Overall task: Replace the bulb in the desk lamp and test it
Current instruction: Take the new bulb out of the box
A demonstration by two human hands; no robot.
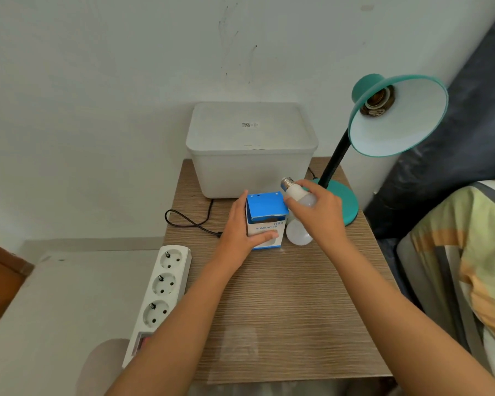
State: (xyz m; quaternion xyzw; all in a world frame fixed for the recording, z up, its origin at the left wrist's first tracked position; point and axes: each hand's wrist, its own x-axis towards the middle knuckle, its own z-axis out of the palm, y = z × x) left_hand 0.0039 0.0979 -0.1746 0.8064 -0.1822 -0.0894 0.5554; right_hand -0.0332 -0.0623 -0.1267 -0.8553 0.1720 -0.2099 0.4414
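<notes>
A teal desk lamp stands at the table's back right, its shade tilted toward me and its socket empty. My right hand is shut on a white bulb, screw base pointing up and left, just above an open blue and white box. My left hand grips the box's left side and front, holding it upright on the table. A second white bulb lies on the table right of the box, partly under my right hand.
A white lidded plastic bin stands at the back of the wooden table. A white power strip lies along the table's left edge. The lamp's black cord loops left of the box. Striped bedding lies to the right.
</notes>
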